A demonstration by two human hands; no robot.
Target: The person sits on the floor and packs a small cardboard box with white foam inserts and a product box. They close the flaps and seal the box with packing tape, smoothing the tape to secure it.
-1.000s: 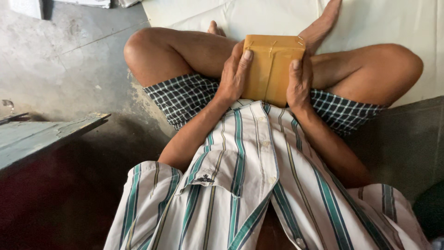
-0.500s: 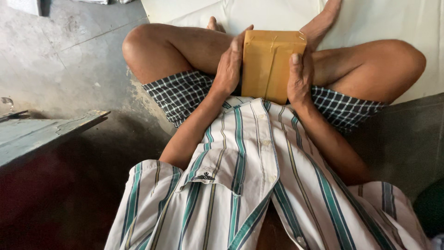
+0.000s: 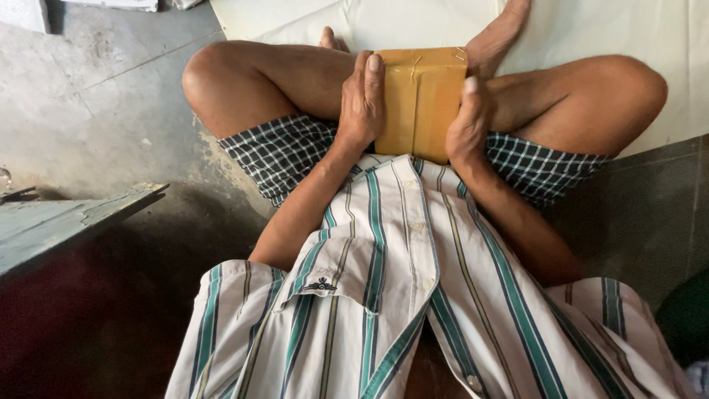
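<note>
Gripping brown parcel (image 3: 421,100), left hand (image 3: 360,103), right hand (image 3: 467,122) fingers closed.

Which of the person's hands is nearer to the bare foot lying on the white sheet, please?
Right. The right hand grips the brown box's right edge, just below the foot; the left hand holds the far left edge.

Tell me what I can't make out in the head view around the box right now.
- Box: its lower edge is hidden behind the shirt; its side faces are covered by the left hand and right hand.
- Palms: turned to the box, out of sight.
- Foot: toes cut off by the top edge.
- Dark green thing: cut off by the right edge, cannot tell what it is.
</note>
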